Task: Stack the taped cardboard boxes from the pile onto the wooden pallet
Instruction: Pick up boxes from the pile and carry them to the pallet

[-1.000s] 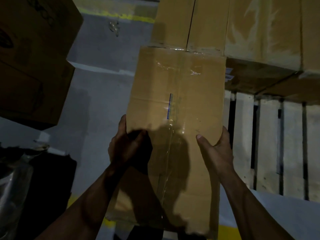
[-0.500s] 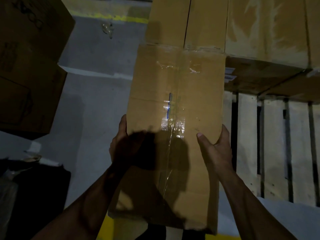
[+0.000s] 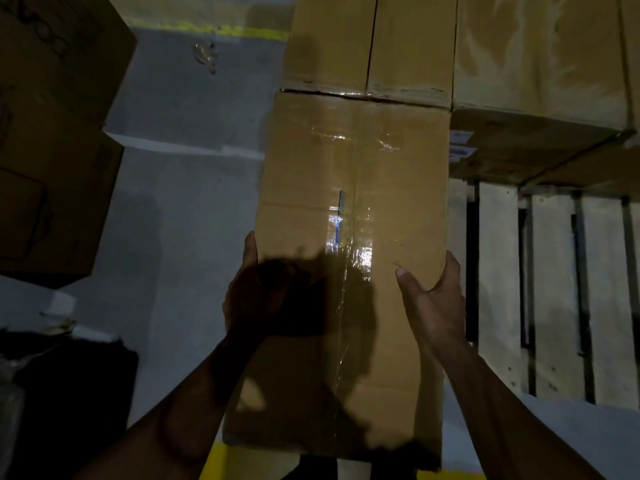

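Note:
I hold a long taped cardboard box point(image 3: 353, 174) lengthwise in front of me, clear tape running down its top. My left hand point(image 3: 252, 292) grips its left edge, in deep shadow. My right hand point(image 3: 433, 299) grips its right edge, thumb lying on the top face. The box's far end meets the stacked boxes point(image 3: 374, 43) that stand on the wooden pallet point(image 3: 554, 292). Bare pallet slats show to the right of the held box.
More stacked boxes point(image 3: 540, 57) fill the back right of the pallet. A pile of dark cardboard boxes point(image 3: 52, 140) stands at the left on the grey floor point(image 3: 180, 209). Yellow floor lines point(image 3: 207, 27) run at the back. A dark heap point(image 3: 62, 393) lies bottom left.
The held box has moved slightly forward, its far end now against the stacked boxes. Both hands keep their grip. The left pile has slid leftward in view.

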Demonstrator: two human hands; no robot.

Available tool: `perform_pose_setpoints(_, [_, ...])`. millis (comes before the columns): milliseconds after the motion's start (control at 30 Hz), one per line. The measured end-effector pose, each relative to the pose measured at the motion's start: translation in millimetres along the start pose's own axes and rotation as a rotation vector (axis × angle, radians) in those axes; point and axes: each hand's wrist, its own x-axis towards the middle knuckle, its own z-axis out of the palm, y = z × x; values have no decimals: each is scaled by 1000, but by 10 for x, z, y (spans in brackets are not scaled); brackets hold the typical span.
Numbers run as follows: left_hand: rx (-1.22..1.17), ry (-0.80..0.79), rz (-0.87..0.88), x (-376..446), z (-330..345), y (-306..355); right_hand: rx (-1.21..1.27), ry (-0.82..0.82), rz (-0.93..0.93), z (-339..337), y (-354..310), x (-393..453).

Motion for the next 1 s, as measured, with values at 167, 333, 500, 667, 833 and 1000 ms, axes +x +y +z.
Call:
perform_pose_setpoints(167, [-77,-70,156,-15,-47,-9,-58,-28,-30,-11,-14,-25])
perform_pose_setpoints(333, [-174,-252,140,22,-156,-82,-429,-1,-130,-12,-104,-220])
perform_pose_setpoints(500, [380,-122,354,-396,-208,-262,-859,-207,-341,-114,171,-663])
perform_pose_setpoints(667, [597,-246,423,-911,-316,-598,-992,-353,-369,-211,632,-1227])
perform_pose_setpoints(833, [775,-413,502,-1407,-379,-978,-1073,-415,-409,-264,977,-1576])
perform_pose_setpoints(1000, [909,-401,535,-1516,-442,-1016,-1099,-394,-465,-260,1034,-1639])
